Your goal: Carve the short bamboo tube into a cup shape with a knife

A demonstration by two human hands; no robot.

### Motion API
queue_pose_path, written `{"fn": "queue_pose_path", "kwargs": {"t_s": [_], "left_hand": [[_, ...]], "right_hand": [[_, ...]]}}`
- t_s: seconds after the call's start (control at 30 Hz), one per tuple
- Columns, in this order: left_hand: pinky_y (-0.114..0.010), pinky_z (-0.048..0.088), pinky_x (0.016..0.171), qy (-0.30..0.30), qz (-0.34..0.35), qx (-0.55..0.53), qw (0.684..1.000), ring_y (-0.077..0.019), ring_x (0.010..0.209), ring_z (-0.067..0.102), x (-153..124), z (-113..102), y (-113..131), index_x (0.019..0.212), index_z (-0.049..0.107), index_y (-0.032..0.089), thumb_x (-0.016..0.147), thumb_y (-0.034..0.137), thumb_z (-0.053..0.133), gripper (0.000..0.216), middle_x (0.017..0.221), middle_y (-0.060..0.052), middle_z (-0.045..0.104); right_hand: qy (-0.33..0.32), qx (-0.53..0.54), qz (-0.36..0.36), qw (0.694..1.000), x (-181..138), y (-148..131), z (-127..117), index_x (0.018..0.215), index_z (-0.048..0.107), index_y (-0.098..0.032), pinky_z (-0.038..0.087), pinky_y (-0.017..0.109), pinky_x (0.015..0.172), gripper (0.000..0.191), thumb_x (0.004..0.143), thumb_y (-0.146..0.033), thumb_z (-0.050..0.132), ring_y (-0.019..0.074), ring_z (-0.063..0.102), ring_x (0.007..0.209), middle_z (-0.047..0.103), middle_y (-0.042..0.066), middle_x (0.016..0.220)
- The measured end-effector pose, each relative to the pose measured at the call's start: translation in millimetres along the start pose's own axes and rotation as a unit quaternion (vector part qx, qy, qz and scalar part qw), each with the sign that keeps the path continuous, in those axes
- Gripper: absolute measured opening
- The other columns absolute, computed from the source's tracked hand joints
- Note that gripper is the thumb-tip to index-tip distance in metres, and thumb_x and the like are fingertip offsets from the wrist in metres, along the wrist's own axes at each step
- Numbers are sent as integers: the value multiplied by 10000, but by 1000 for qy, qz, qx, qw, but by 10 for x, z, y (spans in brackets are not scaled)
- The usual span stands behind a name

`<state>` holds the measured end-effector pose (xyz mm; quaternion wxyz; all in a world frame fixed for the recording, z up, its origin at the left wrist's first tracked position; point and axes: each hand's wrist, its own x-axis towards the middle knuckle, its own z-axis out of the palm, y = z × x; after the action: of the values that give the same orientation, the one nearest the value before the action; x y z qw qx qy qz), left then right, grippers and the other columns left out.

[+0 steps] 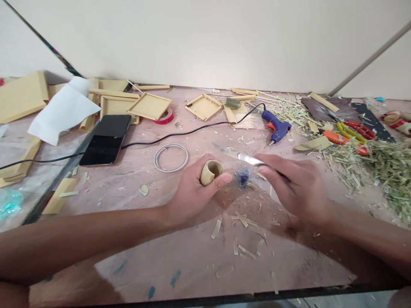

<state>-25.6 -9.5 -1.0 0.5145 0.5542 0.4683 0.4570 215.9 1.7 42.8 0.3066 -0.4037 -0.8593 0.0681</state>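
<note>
My left hand (197, 186) is closed around a short hollow bamboo piece (209, 173), its open end facing up and a notch showing in its near wall. To its right, my right hand (293, 184) grips a knife (250, 159) by a dark handle mostly hidden in the fingers. The blade points left, towards the bamboo but apart from it, and its tip is blurred. Pale shavings (244, 219) lie scattered on the table below both hands. A dark blue smudge or scrap (243, 176) sits between the hands.
A blue glue gun (278, 126) with a black cord (180, 133) lies behind my right hand. A tape ring (170, 157) and a phone (105, 139) are at left. Heaped shavings (385, 171), pliers (351, 130) and an orange-handled tool (343, 141) lie at right. Small wooden frames (204, 107) stand near the wall.
</note>
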Motion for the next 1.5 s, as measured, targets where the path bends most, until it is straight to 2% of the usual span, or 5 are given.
{"fn": "queue_pose_path", "kwargs": {"t_s": [0.6, 0.83, 1.07, 1.33, 1.5], "left_hand": [[-249, 431, 662, -76, 74, -60, 993, -112, 733, 551, 20, -95, -16, 1128, 601, 243, 850, 330, 924, 435, 908, 33, 620], [-228, 384, 536, -118, -6, -112, 987, -82, 573, 493, 45, -73, -10, 923, 567, 205, 828, 395, 927, 418, 736, 52, 594], [-261, 430, 614, -156, -43, -115, 980, -129, 677, 522, 76, -36, 30, 789, 593, 185, 747, 445, 959, 451, 735, 7, 589], [-235, 404, 585, -65, -6, -68, 996, -102, 649, 501, 44, -53, -1, 903, 556, 202, 716, 329, 990, 489, 752, 56, 555], [-251, 463, 603, -45, -69, -48, 995, -115, 622, 563, 35, -13, 55, 868, 591, 187, 757, 365, 947, 413, 696, 41, 610]], "right_hand": [[-158, 144, -32, 976, -7, 160, 197, 1219, 759, -197, 488, 253, 691, 271, 1138, -324, 534, 156, 747, 767, 848, 40, 993], [-170, 189, -23, 967, -44, 210, 283, 1226, 745, -195, 460, 251, 688, 287, 1151, -353, 518, 148, 710, 751, 821, 38, 971], [-187, 218, -16, 958, -44, 187, 305, 1134, 734, -188, 411, 244, 639, 311, 1162, -384, 493, 128, 614, 650, 768, 15, 851], [-203, 225, -1, 953, -53, 208, 339, 1156, 746, -164, 424, 236, 645, 323, 1155, -371, 498, 129, 646, 684, 765, 14, 845], [-191, 218, 7, 957, -63, 191, 331, 1204, 753, -192, 458, 237, 672, 290, 1143, -345, 515, 137, 681, 719, 810, 28, 940]]}}
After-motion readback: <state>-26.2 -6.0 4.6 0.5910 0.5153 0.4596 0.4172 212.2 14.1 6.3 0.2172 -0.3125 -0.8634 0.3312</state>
